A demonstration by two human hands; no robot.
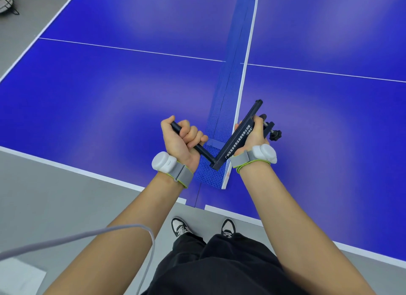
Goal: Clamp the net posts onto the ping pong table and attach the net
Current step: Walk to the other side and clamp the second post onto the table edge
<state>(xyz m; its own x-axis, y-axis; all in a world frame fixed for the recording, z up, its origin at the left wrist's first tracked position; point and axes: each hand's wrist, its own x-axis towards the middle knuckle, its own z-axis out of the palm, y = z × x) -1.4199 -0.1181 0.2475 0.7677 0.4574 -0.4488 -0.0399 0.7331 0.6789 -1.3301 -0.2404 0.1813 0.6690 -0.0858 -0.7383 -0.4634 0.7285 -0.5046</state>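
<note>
A dark L-shaped net post [232, 150] hangs above the near middle of the blue ping pong table [109, 92]. My left hand [181, 138] grips its thin upright rod. My right hand [249, 136] grips the flat clamp body with white lettering; its screw knob [275, 135] sticks out to the right. The blue net [228, 90] with a white top band lies flat along the table's centre seam, running away from me. Its near end lies under the post.
The table's near edge has a gap [195, 203] at the centre seam, above my shoes [182, 227]. A grey cable [87, 235] loops over my left forearm. Grey floor lies to the left, with a dark wire object [7, 5] at the far left corner.
</note>
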